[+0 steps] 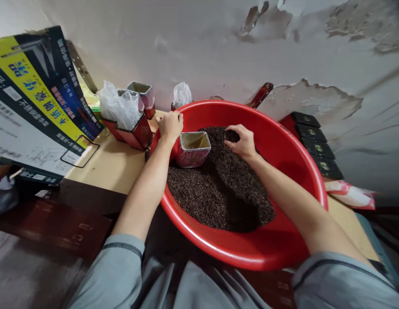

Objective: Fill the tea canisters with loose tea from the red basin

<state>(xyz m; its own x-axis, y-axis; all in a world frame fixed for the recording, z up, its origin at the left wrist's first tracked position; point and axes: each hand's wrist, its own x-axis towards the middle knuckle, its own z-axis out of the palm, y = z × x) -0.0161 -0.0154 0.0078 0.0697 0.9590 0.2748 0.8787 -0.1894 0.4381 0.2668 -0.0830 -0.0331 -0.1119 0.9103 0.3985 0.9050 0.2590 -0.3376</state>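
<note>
A large red plastic basin (244,259) holds a heap of dark, dry loose tea leaves (199,197). My left hand (171,126) rests at the basin's far left rim, its fingers curled over the edge. Inside, just right of that hand, a square tin (194,155) with a clear plastic lining stands upright on the leaves; its visible inner walls look bare. Over the far side of the heap, my right hand (242,141) curves its thumb and fingers around a dark clump of the leaves.
Red tins with plastic bags (130,116) stand left of the basin on a wooden table (111,161), beside a large printed carton (38,103). Black-topped boxes (317,141) line the wall at right, near a red-and-white packet (350,194). A brown handle (262,95) sticks up behind the basin.
</note>
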